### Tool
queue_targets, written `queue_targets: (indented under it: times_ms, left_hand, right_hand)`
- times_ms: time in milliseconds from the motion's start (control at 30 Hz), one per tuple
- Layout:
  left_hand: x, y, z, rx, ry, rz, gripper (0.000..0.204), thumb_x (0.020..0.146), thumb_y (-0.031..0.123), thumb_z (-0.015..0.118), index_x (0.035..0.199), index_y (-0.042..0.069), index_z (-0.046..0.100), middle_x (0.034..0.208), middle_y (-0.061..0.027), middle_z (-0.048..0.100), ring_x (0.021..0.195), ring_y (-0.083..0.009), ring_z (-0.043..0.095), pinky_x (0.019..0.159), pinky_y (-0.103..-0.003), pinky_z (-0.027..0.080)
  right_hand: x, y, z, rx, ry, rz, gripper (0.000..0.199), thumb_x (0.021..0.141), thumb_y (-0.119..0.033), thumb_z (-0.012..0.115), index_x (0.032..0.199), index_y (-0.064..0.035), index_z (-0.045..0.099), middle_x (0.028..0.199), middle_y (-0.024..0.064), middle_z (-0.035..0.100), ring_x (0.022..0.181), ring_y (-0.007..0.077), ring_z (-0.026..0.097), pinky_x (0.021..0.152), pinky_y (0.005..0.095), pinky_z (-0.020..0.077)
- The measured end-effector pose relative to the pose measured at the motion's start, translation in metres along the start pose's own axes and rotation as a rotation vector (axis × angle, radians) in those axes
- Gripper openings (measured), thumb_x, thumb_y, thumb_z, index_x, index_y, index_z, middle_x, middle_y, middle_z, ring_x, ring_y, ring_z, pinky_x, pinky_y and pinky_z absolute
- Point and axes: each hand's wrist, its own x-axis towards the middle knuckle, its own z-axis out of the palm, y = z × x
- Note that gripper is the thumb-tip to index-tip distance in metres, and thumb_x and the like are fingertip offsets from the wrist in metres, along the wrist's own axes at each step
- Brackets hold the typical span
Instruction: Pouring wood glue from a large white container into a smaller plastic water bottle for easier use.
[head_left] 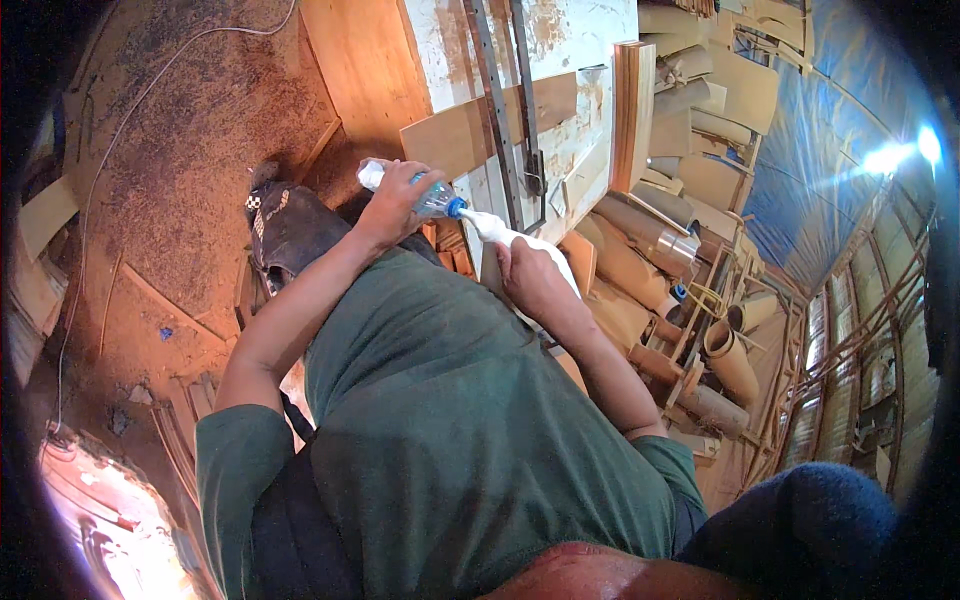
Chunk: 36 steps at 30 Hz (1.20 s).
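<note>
My left hand (398, 212) is wrapped round a clear plastic bottle (434, 197), which lies nearly level with its blue neck (456, 207) toward the right. Something white shows at the bottle's far left end. In my right hand (540, 283) is a white squeeze bottle (535, 246), partly covered by the fingers. Its narrow tip meets the blue neck of the clear bottle; whether it sits inside, I cannot tell. Both bottles are held in front of my body, beside a white, stained worktop (580, 130).
Two dark metal rails (497, 110) cross the worktop over a thin plywood strip (450, 140). Stacked boards (630, 115) stand at its right edge. Curved wooden sheets and tubes (735, 360) fill the right side, below a blue tarp (810, 150). A cable (130, 110) runs over the dusty floor at left.
</note>
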Motion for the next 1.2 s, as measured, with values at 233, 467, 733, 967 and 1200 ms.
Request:
queue_targets:
  times_ms: [233,467,733,967,1200]
  left_hand:
    - [0.001,0.0,0.003,-0.04,-0.002,-0.029,0.066,0.066,0.018,0.086,0.127,0.015,0.059,0.116,-0.0131,0.057,0.111,-0.0356,0.054,0.099,-0.047,0.041]
    - [0.003,0.0,0.006,-0.03,0.017,0.011,0.066,0.066,0.019,0.086,0.126,0.014,0.059,0.115,-0.0137,0.057,0.109,-0.0353,0.054,0.098,-0.047,0.041]
    - [0.004,0.002,0.011,-0.032,-0.003,0.005,0.064,0.068,0.019,0.085,0.127,0.011,0.061,0.117,-0.0141,0.058,0.11,-0.0364,0.054,0.098,-0.046,0.044]
    - [0.003,-0.001,0.019,-0.056,-0.021,0.027,0.065,0.066,0.014,0.084,0.127,0.011,0.059,0.115,-0.0148,0.056,0.113,-0.0363,0.053,0.1,-0.047,0.042]
    - [0.003,-0.001,0.022,-0.046,-0.027,0.033,0.065,0.065,0.013,0.084,0.126,0.012,0.059,0.115,-0.0143,0.056,0.111,-0.0361,0.053,0.098,-0.046,0.042]
  right_hand:
    - [0.001,0.002,0.001,0.006,0.014,0.007,0.043,0.106,-0.035,0.043,0.095,0.0045,0.056,0.086,0.0352,0.064,0.086,0.0529,0.063,0.076,0.0593,0.0478]
    - [0.001,0.001,0.001,-0.007,0.046,-0.027,0.041,0.105,-0.032,0.046,0.093,0.0053,0.056,0.079,0.0347,0.064,0.079,0.0527,0.063,0.07,0.0593,0.049]
    - [-0.002,-0.001,-0.002,-0.008,-0.004,0.029,0.046,0.106,-0.036,0.042,0.095,0.0051,0.058,0.086,0.035,0.065,0.086,0.0524,0.063,0.078,0.0585,0.0487]
    - [-0.002,0.006,0.002,-0.019,-0.008,0.03,0.046,0.106,-0.036,0.043,0.094,0.0065,0.058,0.082,0.0349,0.064,0.083,0.0525,0.064,0.075,0.059,0.049]
    - [0.001,0.009,0.006,-0.028,-0.008,0.02,0.046,0.106,-0.035,0.043,0.091,0.0065,0.057,0.081,0.0344,0.064,0.082,0.0526,0.064,0.073,0.0588,0.0491]
